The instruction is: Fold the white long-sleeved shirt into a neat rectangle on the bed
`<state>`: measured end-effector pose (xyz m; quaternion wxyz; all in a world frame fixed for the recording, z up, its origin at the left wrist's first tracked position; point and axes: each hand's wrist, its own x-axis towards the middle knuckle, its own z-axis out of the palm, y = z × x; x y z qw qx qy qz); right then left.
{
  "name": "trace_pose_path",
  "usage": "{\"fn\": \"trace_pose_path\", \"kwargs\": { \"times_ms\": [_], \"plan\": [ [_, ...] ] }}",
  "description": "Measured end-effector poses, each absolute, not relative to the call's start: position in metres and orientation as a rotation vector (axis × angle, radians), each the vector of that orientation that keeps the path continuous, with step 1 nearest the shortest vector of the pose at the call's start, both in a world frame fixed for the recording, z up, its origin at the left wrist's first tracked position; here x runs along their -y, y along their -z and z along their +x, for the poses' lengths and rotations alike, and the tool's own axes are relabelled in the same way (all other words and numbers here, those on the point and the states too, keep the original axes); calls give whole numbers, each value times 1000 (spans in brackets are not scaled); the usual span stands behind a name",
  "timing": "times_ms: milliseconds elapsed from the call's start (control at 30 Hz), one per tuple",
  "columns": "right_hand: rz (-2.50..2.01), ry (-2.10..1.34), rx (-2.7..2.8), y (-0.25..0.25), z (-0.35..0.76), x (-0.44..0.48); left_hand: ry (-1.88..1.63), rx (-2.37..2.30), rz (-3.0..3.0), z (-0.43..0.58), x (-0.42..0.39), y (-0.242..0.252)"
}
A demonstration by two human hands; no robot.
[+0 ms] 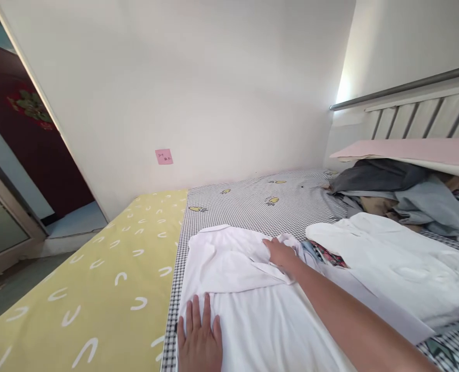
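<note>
A white shirt (pixel 245 271) lies spread on the bed, with its far part folded over on itself. My left hand (pixel 199 336) rests flat on the shirt's near left edge, fingers spread. Reaching across from the lower right, my right hand (pixel 279 253) is at the right side of the folded part, its fingers curled on the cloth and partly hidden. Just beyond that hand is a bit of patterned, multicoloured cloth (pixel 326 254). To the right lies a folded white garment (pixel 400 263).
A yellow sheet (pixel 132 263) covers the bed's left side, and a checked sheet (pixel 248 199) the rest. Crumpled grey clothes (pixel 400 181) are heaped at the right under a pink-topped board (pixel 411 150). A wall with a pink note (pixel 164 156) stands behind the bed.
</note>
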<state>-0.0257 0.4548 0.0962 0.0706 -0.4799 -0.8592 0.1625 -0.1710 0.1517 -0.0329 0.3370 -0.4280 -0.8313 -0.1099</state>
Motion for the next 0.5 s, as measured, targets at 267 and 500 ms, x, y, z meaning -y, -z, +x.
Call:
{"fn": "trace_pose_path", "kwargs": {
  "times_ms": [267,500],
  "plan": [
    [-1472,-485,2280,-113,-2,-477,333,2205,-1071,-158,-152,19],
    [-1576,-414,1648,-152,55,-500,355,2263,-1065,-159,-153,23]
  ]
}}
